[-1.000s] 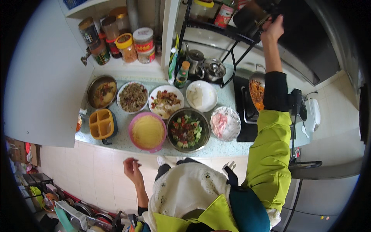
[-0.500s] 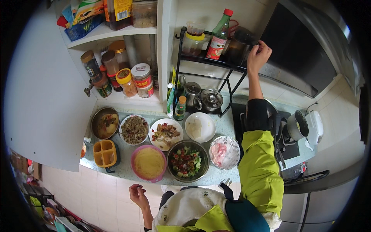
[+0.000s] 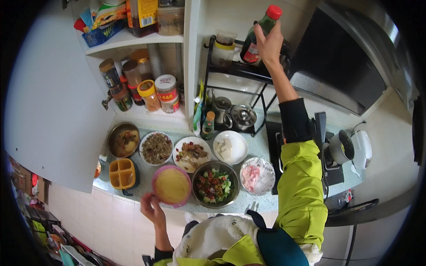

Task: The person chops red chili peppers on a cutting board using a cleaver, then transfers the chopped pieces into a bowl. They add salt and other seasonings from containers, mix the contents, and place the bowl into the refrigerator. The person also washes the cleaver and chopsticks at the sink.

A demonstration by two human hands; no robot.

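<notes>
I've got the left hand (image 3: pixel 153 212) low in the view at 7 o'clock, nothing in it, fingers loosely bent and a bit apart. Tips sit right by the rim of a pink bowl (image 3: pixel 154 186) full of something flat and yellowish; can't tell from here if they're actually touching it.

Front row on the bench (image 3: pixel 268 201): yellow four-compartment box (image 3: pixel 123 173) at 8 o'clock, that pink bowl, a steel bowl (image 3: pixel 217 205) of chopped greens and red bits at 6, then a patterned plate (image 3: pixel 267 177) with pinkish pieces between 4 and 5.

Row behind it runs from a metal bowl (image 3: pixel 113 139) at 9 o'clock through a bowl of brownish shreds (image 3: pixel 156 163) and a white plate of browned bits (image 3: pixel 205 151), to another white plate (image 3: pixel 239 146) with a pale block near 4. Grey pot (image 3: pixel 336 148) is off at 3.

Farther out, the right hand (image 3: pixel 270 46) is up at 1 o'clock with its fingers wrapped round a dark green bottle (image 3: pixel 250 52), red cap, top tipped toward 1. The bottle's at the upper shelf of the black rack (image 3: pixel 246 72); can't tell if its base is resting there. Big dark panel (image 3: pixel 337 60) at 2.
</notes>
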